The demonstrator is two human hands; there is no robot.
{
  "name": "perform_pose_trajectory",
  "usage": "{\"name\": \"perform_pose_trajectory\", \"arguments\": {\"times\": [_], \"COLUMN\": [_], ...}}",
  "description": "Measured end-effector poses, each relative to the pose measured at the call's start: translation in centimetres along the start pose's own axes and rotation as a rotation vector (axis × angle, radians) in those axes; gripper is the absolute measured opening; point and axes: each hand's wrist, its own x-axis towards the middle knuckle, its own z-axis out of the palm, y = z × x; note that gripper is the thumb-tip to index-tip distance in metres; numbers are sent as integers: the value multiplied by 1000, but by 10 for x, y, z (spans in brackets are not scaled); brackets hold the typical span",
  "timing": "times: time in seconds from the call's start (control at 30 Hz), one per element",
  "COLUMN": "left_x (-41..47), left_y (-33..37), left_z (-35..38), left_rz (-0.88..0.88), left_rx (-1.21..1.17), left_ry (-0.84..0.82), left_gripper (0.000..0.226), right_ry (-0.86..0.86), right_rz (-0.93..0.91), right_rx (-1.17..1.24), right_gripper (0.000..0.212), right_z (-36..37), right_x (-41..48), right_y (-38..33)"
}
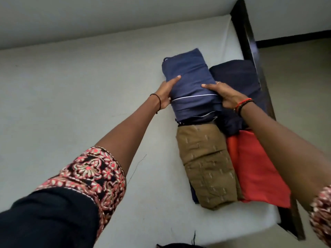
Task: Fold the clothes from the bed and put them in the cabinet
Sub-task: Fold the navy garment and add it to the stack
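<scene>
A folded navy blue garment [189,74] with thin white piping lies on the white mattress [80,97] near the bed's right side. My left hand [165,94] grips its left edge, thumb on top. On the opposite edge my right hand [224,96] holds it the same way. Just nearer to me lies a folded brown patterned garment [207,167]. A folded orange-red garment [256,169] sits to the right of the brown one. A darker navy folded garment [236,77] lies under and beyond my right hand.
The dark wooden bed frame [250,43] runs along the mattress's right edge, with beige floor [295,86] beyond it. A grey wall [89,17] stands behind the bed. A loose thread [138,165] lies on the sheet. No cabinet is in view.
</scene>
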Motion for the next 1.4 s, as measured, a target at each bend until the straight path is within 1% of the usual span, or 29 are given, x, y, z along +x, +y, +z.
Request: {"name": "perform_pose_trajectory", "arguments": {"times": [0.07,0.17,0.23,0.27,0.33,0.43,0.5,0.57,0.67,0.77,0.83,0.93,1.03,1.2,1.4], "left_x": [4,0,-8,-11,-13,-12,-9,-6,-5,-20,-32,-71,-120,-199,-269], "left_y": [-23,-48,-62,-69,-76,-77,-76,-77,-72,-66,-69,-74,-85,-104,-128], "left_z": [1,6,12,15,17,19,18,18,23,26,23,18,23,34,40], "left_rz": [67,198,236,243,252,240,204,160,128,133,134,142,146,87,0], "left_rx": [133,243,307,320,326,382,457,540,583,560,579,575,568,572,627], "left_ry": [86,148,179,211,282,320,325,320,318,332,382,444,451,402,239], "left_gripper": [60,77,75,72,67,64,66,68,69,75,78,70,63,57,46], "right_ry": [37,139,251,315,448,581,623,599,561,542,540,534,516,470,476], "right_rz": [21,-44,-99,-122,-187,-326,-324,-253,-178,-165,-181,-179,-153,-66,-35], "right_rx": [-49,-83,-136,-179,-303,-489,-682,-828,-870,-841,-772,-704,-672,-628,-601], "right_gripper": [27,38,53,53,48,43,41,42,43,44,48,51,50,49,48], "right_z": [-4,-6,1,4,11,23,30,33,34,34,35,39,45,60,75], "right_x": [9,16,14,12,7,-2,-4,-5,-8,-21,-32,-64,-100,-164,-241], "right_y": [12,24,28,28,32,43,56,64,54,42,40,38,42,60,85]}}
